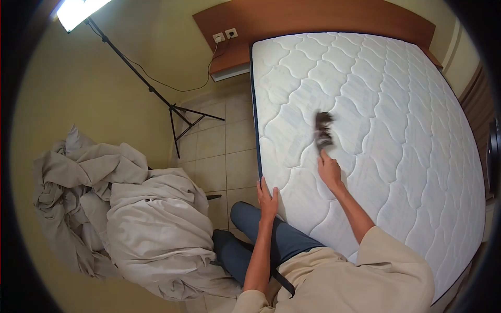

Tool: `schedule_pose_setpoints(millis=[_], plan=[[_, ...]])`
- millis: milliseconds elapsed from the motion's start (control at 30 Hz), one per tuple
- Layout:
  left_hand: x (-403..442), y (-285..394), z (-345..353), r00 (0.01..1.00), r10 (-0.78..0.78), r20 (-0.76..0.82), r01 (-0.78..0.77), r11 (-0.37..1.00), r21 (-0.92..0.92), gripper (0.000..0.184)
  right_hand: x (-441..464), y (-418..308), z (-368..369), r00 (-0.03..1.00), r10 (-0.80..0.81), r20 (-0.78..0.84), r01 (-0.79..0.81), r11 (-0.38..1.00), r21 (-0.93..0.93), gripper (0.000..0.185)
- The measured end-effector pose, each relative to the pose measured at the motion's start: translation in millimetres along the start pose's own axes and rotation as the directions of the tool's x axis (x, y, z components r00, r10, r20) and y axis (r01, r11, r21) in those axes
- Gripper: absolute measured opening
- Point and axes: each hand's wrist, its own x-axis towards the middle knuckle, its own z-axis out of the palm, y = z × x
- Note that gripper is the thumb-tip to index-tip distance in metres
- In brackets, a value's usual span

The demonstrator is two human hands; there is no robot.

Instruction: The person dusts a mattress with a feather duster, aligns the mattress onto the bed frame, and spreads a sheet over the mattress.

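Observation:
A dark brush (pixel 324 128), blurred by motion, is held in my right hand (pixel 329 170) over the white quilted mattress (pixel 355 99). Its dark bristles point toward the headboard, and the fingers are wrapped round its handle end. Whether the bristles touch the fabric is hard to tell. My left hand (pixel 267 199) rests at the mattress's dark-trimmed left edge, fingers spread and holding nothing.
Beige bedding (pixel 156 224) lies heaped at the left. A black tripod (pixel 172 107) carries a bright lamp (pixel 78 11) near the wall. Behind the mattress stands a wooden headboard (pixel 323 18) with sockets and a cable. Tiled floor (pixel 237 167) shows beside the bed.

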Motion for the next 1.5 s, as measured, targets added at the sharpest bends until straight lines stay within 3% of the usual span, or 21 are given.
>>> schedule_pose_setpoints(millis=[67, 100, 167, 233, 300, 333, 400, 433, 500, 567, 667, 767, 833, 933, 1000, 1100, 1200, 1300, 1367, 1433, 1500], plan=[[-0.2, -0.5, 2.3, 0.999, -0.035, 0.015, 0.035, 0.999, 0.019, 0.069, -7.0, -12.5, -16.0, 0.884, -0.322, 0.340, 0.322, 0.945, 0.058, 0.039], [0.1, -9.3, 6.6, 0.999, -0.042, 0.026, 0.042, 0.999, 0.021, 0.069, -7.7, -19.8, -31.7, 0.687, -0.528, 0.499, 0.489, 0.844, 0.220, 0.039], [7.2, -34.2, 17.2, 0.999, 0.009, 0.031, -0.013, 0.991, 0.133, 0.070, 2.4, -15.8, -31.9, 0.628, -0.515, 0.584, 0.551, 0.824, 0.134, 0.037], [1.0, 2.1, 0.4, 0.999, -0.033, 0.030, 0.033, 0.999, 0.016, 0.071, 11.7, -2.3, -15.3, 0.992, -0.014, 0.123, 0.023, 0.997, -0.074, 0.037], [0.7, 0.7, 2.7, 0.999, -0.041, 0.017, 0.041, 0.999, 0.027, 0.071, 5.6, -1.7, -3.1, 0.984, 0.141, -0.109, -0.135, 0.989, 0.061, 0.036], [1.2, -6.9, 3.2, 0.999, -0.044, 0.024, 0.044, 0.999, 0.033, 0.071, -5.6, -5.2, -5.7, 0.982, -0.117, 0.148, 0.115, 0.993, 0.019, 0.036], [8.5, -19.0, 11.7, 0.991, 0.136, 0.008, -0.136, 0.988, 0.077, 0.072, -9.5, -23.0, -36.8, 0.656, -0.483, 0.580, 0.503, 0.853, 0.140, 0.037], [14.1, -27.7, 8.1, 0.891, 0.438, 0.117, -0.446, 0.799, 0.403, 0.074, -3.7, -14.1, -34.8, 0.660, -0.475, 0.582, 0.499, 0.856, 0.133, 0.037], [5.1, 8.2, 5.6, 0.995, 0.099, 0.002, -0.097, 0.973, 0.212, 0.075, 11.0, 9.0, -18.0, 0.951, -0.204, 0.231, 0.210, 0.978, 0.001, 0.034], [6.6, 11.5, 7.3, 0.994, 0.113, 0.006, -0.112, 0.972, 0.208, 0.075, 28.5, -5.6, -16.4, 0.944, 0.247, -0.221, -0.219, 0.965, 0.142, 0.029], [9.0, 6.2, 8.0, 0.995, 0.102, -0.002, -0.100, 0.976, 0.192, 0.075, 28.0, -15.7, -25.1, 0.927, -0.189, 0.323, 0.202, 0.979, -0.007, 0.032], [10.5, 3.4, 13.7, 0.998, 0.058, 0.011, -0.059, 0.960, 0.275, 0.075, 63.3, -8.2, -22.0, 0.930, -0.247, 0.271, 0.238, 0.969, 0.069, 0.033], [14.2, 16.1, 6.9, 0.993, 0.115, -0.023, -0.105, 0.958, 0.269, 0.075, 98.8, -4.8, 6.3, 0.991, 0.036, -0.132, -0.029, 0.998, 0.058, 0.035], [16.4, 14.7, 6.6, 0.991, 0.130, -0.033, -0.119, 0.966, 0.231, 0.075, 116.1, -18.1, 10.6, 0.988, -0.046, 0.150, 0.062, 0.992, -0.106, 0.036], [15.2, 14.4, 2.8, 0.992, 0.123, -0.031, -0.114, 0.972, 0.206, 0.073, 137.9, -17.5, 0.7, 0.846, -0.391, 0.361, 0.376, 0.919, 0.115, 0.038], [13.7, 19.1, 4.6, 0.993, 0.109, -0.045, -0.099, 0.979, 0.178, 0.073, 169.1, -16.1, 47.5, 0.999, -0.003, -0.038, 0.001, 0.998, -0.064, 0.038], [20.2, 19.3, -0.6, 0.993, 0.103, -0.051, -0.091, 0.976, 0.197, 0.074, 154.5, -34.0, 51.2, 0.926, -0.317, 0.206, 0.360, 0.905, -0.225, 0.036], [21.3, 21.7, 2.6, 0.996, 0.075, -0.044, -0.065, 0.981, 0.182, 0.074, 150.6, -29.7, 54.0, 0.919, -0.389, 0.061, 0.392, 0.917, -0.068, 0.033], [20.9, 23.0, 4.9, 0.998, 0.038, -0.039, -0.031, 0.985, 0.169, 0.074, 148.5, -40.8, 50.6, 0.973, -0.223, 0.065, 0.228, 0.970, -0.087, 0.033], [23.9, 25.2, 0.0, 0.998, 0.036, -0.057, -0.028, 0.991, 0.130, 0.074, 153.4, -37.8, 67.0, 0.982, -0.017, -0.187, 0.007, 0.998, -0.055, 0.036], [27.2, 28.4, -6.5, 1.000, -0.011, -0.017, 0.012, 0.996, 0.091, 0.075, 158.0, -26.9, 77.4, 0.971, -0.045, -0.236, 0.017, 0.993, -0.120, 0.039]])
